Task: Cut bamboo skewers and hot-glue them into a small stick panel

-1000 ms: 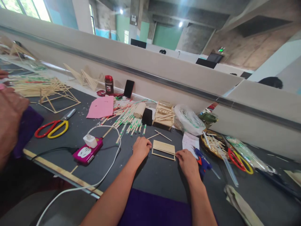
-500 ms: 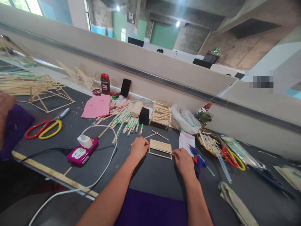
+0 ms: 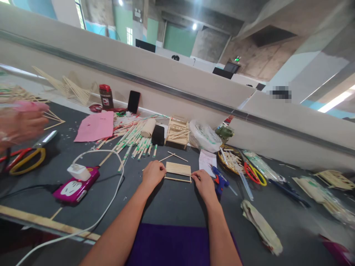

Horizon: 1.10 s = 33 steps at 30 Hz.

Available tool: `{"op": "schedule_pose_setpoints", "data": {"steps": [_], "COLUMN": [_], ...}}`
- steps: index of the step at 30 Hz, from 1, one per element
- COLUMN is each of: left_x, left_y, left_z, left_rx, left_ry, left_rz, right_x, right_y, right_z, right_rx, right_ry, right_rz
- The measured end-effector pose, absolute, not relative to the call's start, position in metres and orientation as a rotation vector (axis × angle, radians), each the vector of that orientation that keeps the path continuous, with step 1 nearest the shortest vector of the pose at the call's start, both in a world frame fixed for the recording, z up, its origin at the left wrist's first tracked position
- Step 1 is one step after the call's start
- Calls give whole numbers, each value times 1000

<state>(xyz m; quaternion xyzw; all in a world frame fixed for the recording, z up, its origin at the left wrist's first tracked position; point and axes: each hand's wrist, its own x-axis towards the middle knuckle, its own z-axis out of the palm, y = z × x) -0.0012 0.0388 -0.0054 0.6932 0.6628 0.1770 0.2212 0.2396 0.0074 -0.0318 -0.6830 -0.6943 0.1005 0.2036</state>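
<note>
A small flat panel of glued wooden sticks lies on the dark table in front of me. My left hand rests at its left end with the fingers curled against the sticks. My right hand pinches the loose stick along the panel's near edge at its right end. A blue glue gun lies just right of my right hand, beside a white paper slip.
Wrapped chopsticks, a pink sheet, a small stick box, a plastic bag, a basket of sticks and red-yellow scissors lie behind. A pink power strip with white cable sits left. Another person's hand is far left.
The view has swung right, so everything sits further left in frame. My hands stay at the panel's two ends. The other person's hand at the far left has moved.
</note>
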Motion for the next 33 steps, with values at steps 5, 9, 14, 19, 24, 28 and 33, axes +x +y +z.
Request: {"op": "schedule_pose_setpoints", "data": {"steps": [5,9,14,19,24,28,33], "left_x": [0,2,2,2,3,3,3], "left_y": [40,41,42,42,43,44,43], "left_z": [-9,-10,-9,-10,-11,-9,-8], "left_rx": [1920,1898,1859,1863,1847,1837,1830], "left_ry": [1842,1856,1860,1861,1875,1884,1889], "left_rz": [478,459,447,456,443,430,424], "right_x": [239,238,237,237,236,234,232], "right_y": [8,8,7,7,8,8,8], "right_z": [-31,-30,-29,-29,-30,-31,-31], "right_rx": [-1909,-1918,-1902,-1895,-1923,-1964,-1974], "right_ry": [-1894,-1871,-1851,-1851,-1819,-1751,-1728], "right_rz": [284,299,295,283,287,306,298]}}
